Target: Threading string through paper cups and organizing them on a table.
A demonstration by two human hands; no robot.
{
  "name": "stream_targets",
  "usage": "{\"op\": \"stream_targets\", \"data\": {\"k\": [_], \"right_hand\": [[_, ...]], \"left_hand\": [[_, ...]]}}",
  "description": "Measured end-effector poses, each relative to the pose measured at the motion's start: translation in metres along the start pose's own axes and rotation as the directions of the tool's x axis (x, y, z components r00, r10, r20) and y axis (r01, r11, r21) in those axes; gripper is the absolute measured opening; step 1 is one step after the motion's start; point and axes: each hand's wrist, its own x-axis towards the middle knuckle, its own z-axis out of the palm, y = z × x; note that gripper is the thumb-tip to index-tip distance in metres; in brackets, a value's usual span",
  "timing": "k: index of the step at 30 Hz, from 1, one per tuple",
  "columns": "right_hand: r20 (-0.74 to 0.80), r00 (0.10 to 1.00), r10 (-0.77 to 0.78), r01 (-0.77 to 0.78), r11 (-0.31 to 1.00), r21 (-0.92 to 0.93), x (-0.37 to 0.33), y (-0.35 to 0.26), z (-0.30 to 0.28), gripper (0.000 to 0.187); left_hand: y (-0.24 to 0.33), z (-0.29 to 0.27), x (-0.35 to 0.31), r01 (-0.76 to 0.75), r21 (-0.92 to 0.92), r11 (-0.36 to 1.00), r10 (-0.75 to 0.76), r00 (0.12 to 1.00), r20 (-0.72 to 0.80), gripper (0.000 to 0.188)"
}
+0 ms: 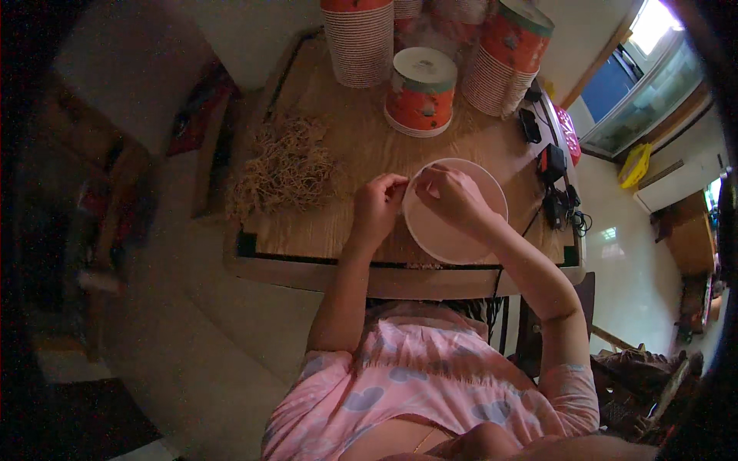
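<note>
A round white bowl or tub [450,234] stands near the table's front edge, its open top facing up. My right hand [453,196] is closed over its inside, fingers pinched near the left rim. Just outside that rim, my left hand [377,203] is also closed, thumb and forefinger pressed together and pointing at the right hand. Whatever the fingertips hold is too small or hidden to make out. To the left lies a loose heap of thin, tangled brown strands [284,165], like dried roots. An orange paper tub [420,96] sits upside down beyond the bowl.
Tall stacks of orange paper tubs [357,46] line the back of the wooden table [361,127], with another stack [503,61] at the right. Black power adapters and cables [555,203] lie along the right edge. A wooden chair [638,384] with dark things on it stands lower right.
</note>
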Motion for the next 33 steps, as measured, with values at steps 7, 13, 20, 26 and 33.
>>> {"op": "stream_targets", "data": {"k": [7,13,20,26,33], "right_hand": [[-0.001,1.0,0.021,-0.021,0.999,-0.041,0.003,-0.001,0.001,0.016],[0.038,0.997,0.062,-0.06,0.997,-0.037,0.004,-0.003,0.0,0.015],[0.083,0.983,0.165,-0.176,0.973,0.15,-0.006,-0.009,-0.016,0.022],[0.159,0.977,-0.146,0.135,0.988,0.074,-0.028,-0.056,-0.007,0.03],[0.345,0.852,-0.394,0.522,0.592,-0.614,-0.024,-0.086,0.019,0.037]], "left_hand": [[-0.005,0.002,-0.001,0.01,-0.123,0.992,-0.01,1.0,-0.002,0.015],[-0.007,0.0,0.0,-0.023,-0.054,0.998,0.026,0.999,0.04,0.016],[-0.017,-0.002,0.0,0.251,-0.38,0.89,-0.243,0.968,0.069,0.01],[-0.018,-0.001,0.003,0.44,-0.639,0.631,-0.382,0.893,0.238,0.008],[-0.026,0.005,0.024,0.599,-0.563,0.57,-0.375,0.799,0.47,0.013]]}}
